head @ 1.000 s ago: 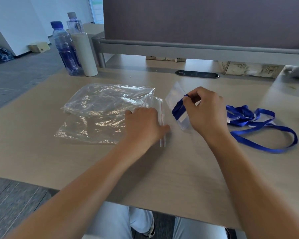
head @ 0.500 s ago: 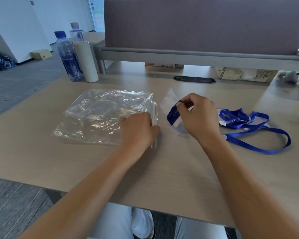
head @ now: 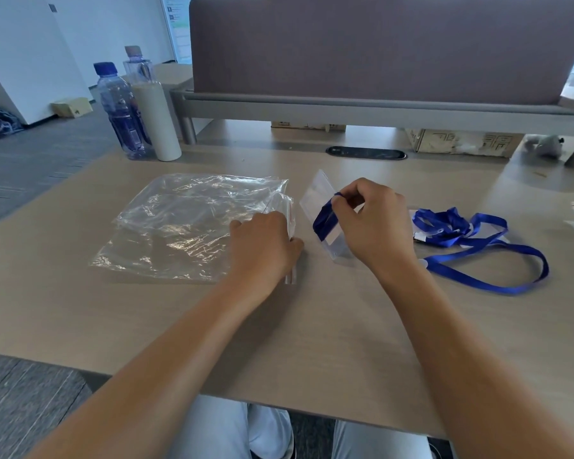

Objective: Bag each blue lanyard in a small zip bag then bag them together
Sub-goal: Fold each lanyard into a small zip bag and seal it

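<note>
My right hand pinches a small clear zip bag with a folded blue lanyard inside, holding it tilted just above the desk. My left hand rests fingers-down on the zip edge of the large clear zip bags, which lie flat to the left. A second blue lanyard lies loose in a tangle and loop on the desk to the right of my right hand, over some white or clear pieces.
Two water bottles and a white cylinder stand at the desk's back left. A cable grommet sits in the desk behind the bags, under a grey partition. Cardboard boxes stand at the back right.
My view has shifted slightly. My right hand has brought the small bagged lanyard a little toward the large bag's opening; my left hand stays on the large bag's edge.
</note>
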Tool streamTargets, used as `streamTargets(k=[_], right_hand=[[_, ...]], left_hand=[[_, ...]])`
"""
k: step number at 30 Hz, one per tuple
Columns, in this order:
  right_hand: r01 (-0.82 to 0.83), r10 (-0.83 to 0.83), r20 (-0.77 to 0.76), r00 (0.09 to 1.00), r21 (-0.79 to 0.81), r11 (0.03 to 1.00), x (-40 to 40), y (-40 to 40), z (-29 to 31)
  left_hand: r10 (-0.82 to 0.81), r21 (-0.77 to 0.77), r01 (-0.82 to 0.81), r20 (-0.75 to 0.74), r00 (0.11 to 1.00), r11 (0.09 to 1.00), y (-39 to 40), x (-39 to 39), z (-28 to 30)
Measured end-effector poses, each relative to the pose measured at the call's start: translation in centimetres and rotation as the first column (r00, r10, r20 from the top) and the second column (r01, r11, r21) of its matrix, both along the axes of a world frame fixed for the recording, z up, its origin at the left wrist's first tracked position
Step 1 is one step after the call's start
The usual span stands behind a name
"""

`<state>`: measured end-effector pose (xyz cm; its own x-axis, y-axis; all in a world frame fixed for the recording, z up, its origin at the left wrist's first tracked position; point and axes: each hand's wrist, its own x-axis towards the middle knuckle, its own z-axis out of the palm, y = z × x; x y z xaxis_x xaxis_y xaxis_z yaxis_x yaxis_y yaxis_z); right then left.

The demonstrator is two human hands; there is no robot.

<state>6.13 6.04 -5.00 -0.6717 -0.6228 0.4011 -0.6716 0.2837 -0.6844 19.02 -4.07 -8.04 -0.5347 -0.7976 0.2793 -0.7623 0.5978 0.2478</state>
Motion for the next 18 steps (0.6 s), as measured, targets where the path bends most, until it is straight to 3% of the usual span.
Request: streamTargets(k=[2, 6, 10, 15, 18], right_hand=[[0.000, 0.000, 0.001, 1.000, -0.004, 1.000, 0.0, 0.1, 0.1], [-0.003, 0.004, 0.019, 1.000, -0.010, 1.000, 0.0, 0.2, 0.5], [-0.016, 0.028, 0.132, 0.991, -0.089, 0.996, 0.5, 0.7, 1.0], [0.021, 0.047, 0.314, 0.948, -0.211, 0.977, 0.9, 2.6, 1.1], [0.005, 0.074, 0.385, 0.920, -0.200, 0.980, 1.1, 3.5, 0.5]], left_hand=[[0.000, 0.034, 0.001, -0.041, 0.999, 0.999, 0.2, 0.1, 0.3], [0.065, 0.240, 0.001, -0.268, 0.961, 0.971, 0.3, 0.9, 0.5], [0.115, 0.361, 0.059, -0.442, 0.889, 0.931, -0.1, 1.6, 0.7], [0.128, 0.404, 0.162, -0.602, 0.788, 0.900, 0.4, 2.0, 1.3], [0.137, 0.424, 0.207, -0.649, 0.749, 0.882, 1.3, 1.9, 1.6]])
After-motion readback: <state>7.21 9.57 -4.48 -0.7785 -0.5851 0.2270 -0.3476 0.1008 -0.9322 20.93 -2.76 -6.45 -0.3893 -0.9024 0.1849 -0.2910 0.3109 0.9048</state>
